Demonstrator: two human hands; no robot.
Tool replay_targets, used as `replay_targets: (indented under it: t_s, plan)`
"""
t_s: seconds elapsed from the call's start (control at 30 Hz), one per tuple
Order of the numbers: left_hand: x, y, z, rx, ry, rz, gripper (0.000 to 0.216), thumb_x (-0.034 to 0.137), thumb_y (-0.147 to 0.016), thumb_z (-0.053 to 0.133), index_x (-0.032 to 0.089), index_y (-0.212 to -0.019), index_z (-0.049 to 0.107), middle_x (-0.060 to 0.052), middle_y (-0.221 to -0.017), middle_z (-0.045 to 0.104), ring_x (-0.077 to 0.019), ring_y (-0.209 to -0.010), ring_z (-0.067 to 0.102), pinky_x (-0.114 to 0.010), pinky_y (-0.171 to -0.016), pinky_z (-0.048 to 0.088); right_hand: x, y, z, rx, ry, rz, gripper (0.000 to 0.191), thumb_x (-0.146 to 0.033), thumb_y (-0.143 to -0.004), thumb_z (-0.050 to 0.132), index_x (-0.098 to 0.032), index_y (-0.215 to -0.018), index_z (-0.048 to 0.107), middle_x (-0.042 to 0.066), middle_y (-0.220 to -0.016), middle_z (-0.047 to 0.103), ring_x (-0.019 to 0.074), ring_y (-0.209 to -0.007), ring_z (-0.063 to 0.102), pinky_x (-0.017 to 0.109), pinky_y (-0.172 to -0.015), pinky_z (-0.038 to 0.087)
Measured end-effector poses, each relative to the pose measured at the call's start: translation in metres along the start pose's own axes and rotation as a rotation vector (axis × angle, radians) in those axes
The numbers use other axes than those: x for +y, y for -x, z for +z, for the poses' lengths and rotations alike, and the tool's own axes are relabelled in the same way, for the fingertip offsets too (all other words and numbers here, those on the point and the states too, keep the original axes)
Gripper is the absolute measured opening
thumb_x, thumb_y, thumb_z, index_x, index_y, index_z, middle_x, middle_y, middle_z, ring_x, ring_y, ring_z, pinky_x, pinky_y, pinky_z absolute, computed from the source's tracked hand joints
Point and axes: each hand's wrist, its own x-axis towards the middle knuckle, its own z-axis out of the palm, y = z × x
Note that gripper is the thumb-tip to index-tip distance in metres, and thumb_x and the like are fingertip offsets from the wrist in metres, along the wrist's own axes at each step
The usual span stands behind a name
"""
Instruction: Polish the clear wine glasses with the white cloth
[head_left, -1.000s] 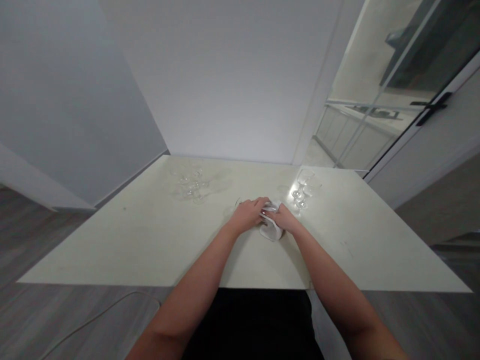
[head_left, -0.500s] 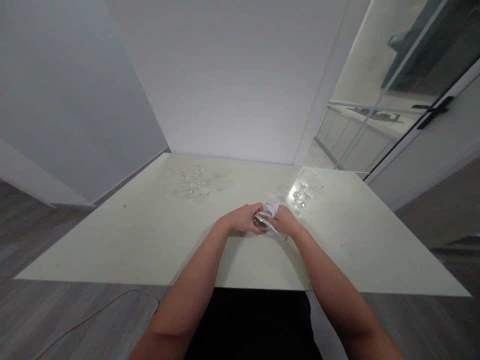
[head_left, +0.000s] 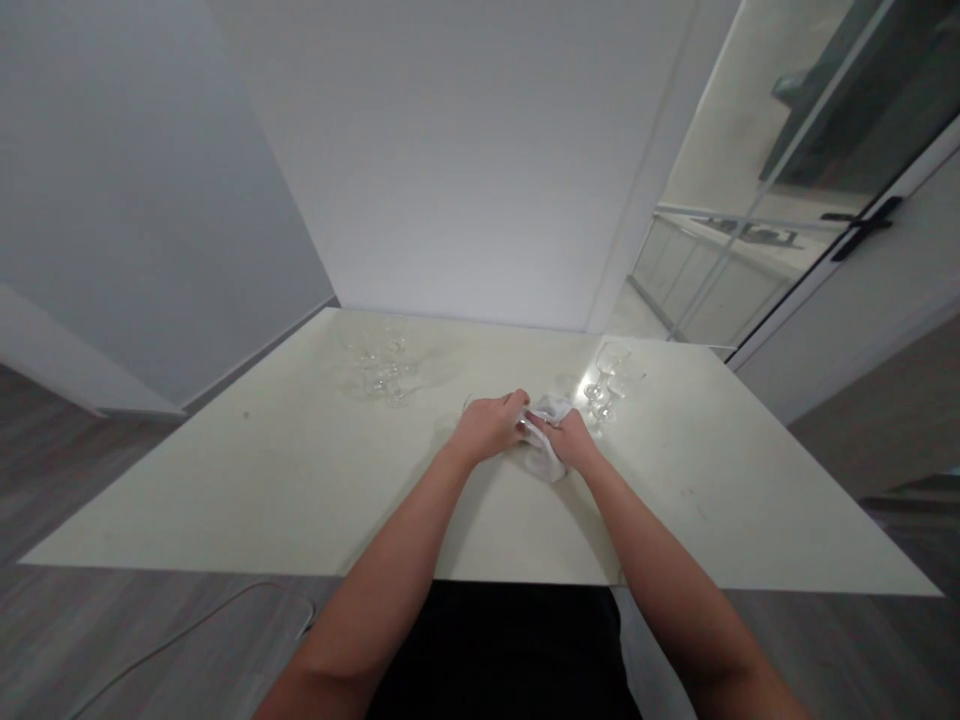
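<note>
Close together over the middle of the table, both hands work on a clear glass [head_left: 469, 402] and a white cloth [head_left: 546, 460]. My left hand [head_left: 491, 425] is closed around the glass, which lies mostly hidden by fingers; a faint curved edge shows past its far left side. My right hand [head_left: 568, 437] grips the bunched cloth and presses it against the glass at the left fingertips. One part of the cloth hangs toward me, another bulges up behind the fingers. Which part of the glass the cloth touches, I cannot tell.
Several clear stemmed glasses [head_left: 388, 372] stand at the back left of the pale table [head_left: 255, 490]. More clear glasses [head_left: 604, 385] stand at the back right, just beyond my right hand. A white wall [head_left: 480, 200] borders the far edge. A cable [head_left: 187, 630] lies on the floor.
My left hand has turned, and the round end of the glass that faced me between the hands is out of sight there. The cloth has shifted and hangs more toward me.
</note>
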Motion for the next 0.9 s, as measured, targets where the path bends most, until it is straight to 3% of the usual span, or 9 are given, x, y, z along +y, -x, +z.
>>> replay_targets:
  t_s: [0.1,0.17,0.23,0.33,0.4,0.6,0.7,0.8,0.9]
  plan:
    - [-0.003,0.006,-0.001,-0.161,0.048,0.065,0.036,0.036,-0.073,0.063,0.022,-0.105,0.052,-0.004,-0.083,0.066,-0.023,-0.076,0.063,-0.028,-0.063,0.041,0.002,0.005,-0.007,-0.007,0.303,-0.076,0.027,-0.048,-0.071,0.063,-0.02,-0.071,0.066,0.005,-0.069,0.065,0.0189,-0.071,0.056,0.028,-0.069,0.04]
    - [-0.004,0.008,-0.002,-0.194,0.074,0.075,0.038,0.037,-0.07,0.066,0.023,-0.102,0.053,-0.003,-0.078,0.065,-0.0225,-0.074,0.062,-0.028,-0.063,0.041,0.004,0.006,-0.006,0.002,0.375,-0.084,0.026,-0.045,-0.07,0.064,-0.019,-0.07,0.066,0.006,-0.066,0.064,0.0193,-0.069,0.057,0.029,-0.068,0.04]
    - [-0.004,0.007,-0.002,-0.107,0.074,0.072,0.041,0.035,-0.071,0.066,0.022,-0.107,0.052,-0.003,-0.082,0.065,-0.0225,-0.079,0.062,-0.03,-0.071,0.042,0.002,0.004,-0.001,0.024,0.304,-0.074,0.028,-0.045,-0.074,0.06,-0.018,-0.072,0.066,0.006,-0.068,0.065,0.0184,-0.069,0.057,0.028,-0.068,0.04]
    - [-0.004,0.0,-0.002,0.123,0.019,0.094,0.04,0.029,-0.079,0.058,0.019,-0.116,0.048,-0.008,-0.098,0.063,-0.0237,-0.097,0.058,-0.035,-0.086,0.039,-0.002,0.0,0.009,0.064,-0.011,-0.009,0.038,-0.05,-0.084,0.045,-0.017,-0.081,0.065,0.004,-0.075,0.066,0.0161,-0.069,0.058,0.027,-0.067,0.043]
    - [-0.004,-0.003,0.0,0.17,-0.014,0.087,0.035,0.024,-0.081,0.054,0.018,-0.115,0.049,-0.01,-0.101,0.063,-0.0239,-0.099,0.057,-0.036,-0.088,0.038,-0.004,-0.002,0.011,0.053,-0.092,0.018,0.042,-0.052,-0.086,0.041,-0.017,-0.081,0.064,0.003,-0.074,0.065,0.0154,-0.067,0.058,0.026,-0.064,0.043]
    - [-0.006,0.004,0.003,-0.172,0.112,0.04,0.042,0.04,-0.068,0.067,0.022,-0.104,0.055,-0.004,-0.079,0.066,-0.0232,-0.074,0.062,-0.028,-0.062,0.041,0.0,0.005,-0.004,0.032,0.462,-0.142,0.028,-0.045,-0.076,0.06,-0.018,-0.077,0.066,0.009,-0.078,0.067,0.0216,-0.077,0.059,0.03,-0.072,0.042]
    - [-0.007,0.008,0.001,-0.238,0.197,0.064,0.05,0.041,-0.061,0.072,0.023,-0.104,0.056,-0.003,-0.08,0.067,-0.0223,-0.074,0.063,-0.027,-0.061,0.041,0.002,0.006,-0.008,-0.025,0.539,-0.203,0.023,-0.039,-0.073,0.062,-0.018,-0.081,0.067,0.012,-0.084,0.068,0.0234,-0.082,0.06,0.031,-0.076,0.042]
    - [-0.006,0.006,-0.001,-0.098,0.14,0.075,0.05,0.041,-0.066,0.07,0.022,-0.109,0.054,-0.005,-0.09,0.066,-0.0234,-0.085,0.062,-0.03,-0.074,0.042,0.001,0.004,-0.005,-0.014,0.484,-0.148,0.025,-0.041,-0.078,0.057,-0.018,-0.078,0.066,0.009,-0.079,0.068,0.0213,-0.078,0.06,0.029,-0.073,0.042]
    - [-0.005,0.0,0.001,0.109,0.039,0.127,0.044,0.032,-0.077,0.061,0.02,-0.117,0.049,-0.009,-0.105,0.063,-0.0244,-0.101,0.057,-0.035,-0.086,0.039,-0.002,0.001,0.002,0.038,0.221,-0.05,0.039,-0.05,-0.086,0.042,-0.018,-0.076,0.064,0.005,-0.074,0.066,0.0165,-0.069,0.057,0.026,-0.064,0.041]
